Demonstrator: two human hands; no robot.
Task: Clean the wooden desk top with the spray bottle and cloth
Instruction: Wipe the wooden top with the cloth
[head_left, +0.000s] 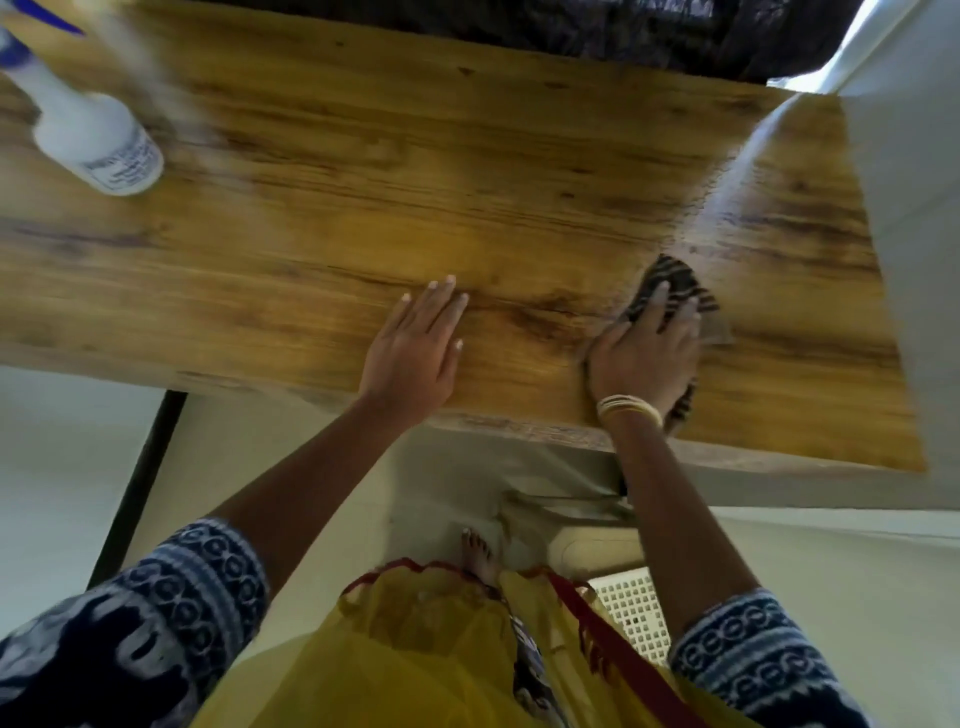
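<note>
Up at about ten o'clock, near the far left corner of the wooden table (363, 171), the white spray bottle (91, 140) stands on its base, its blue trigger head cut off by the edge of view and blurred; nobody is touching it, and it is well apart from both hands. Lower left, at around eight o'clock, a dark table leg (137, 483) runs down to the pale floor (57, 441). Moving toward the middle, the person's left hand (415, 353) lies flat on the wood close to the near edge, palm down, fingers stretched out together and pointing toward twelve o'clock, holding nothing. Just to the right of it, at about three o'clock from that hand, the right hand (647, 353) presses down on the dark striped cloth (675, 283), fingers spread over it; the cloth pokes out beyond the fingertips and again beside the wrist, lying against the table top. Pale bangles (628, 408) ring that wrist right at the table's near edge. Both sleeves (156, 613) are blue and white patterned, and yellow fabric (426, 649) hangs at six o'clock, with a bare foot (478, 558) on the floor under the table. At about four o'clock a white perforated panel (631, 613) shows beside the right forearm.
</note>
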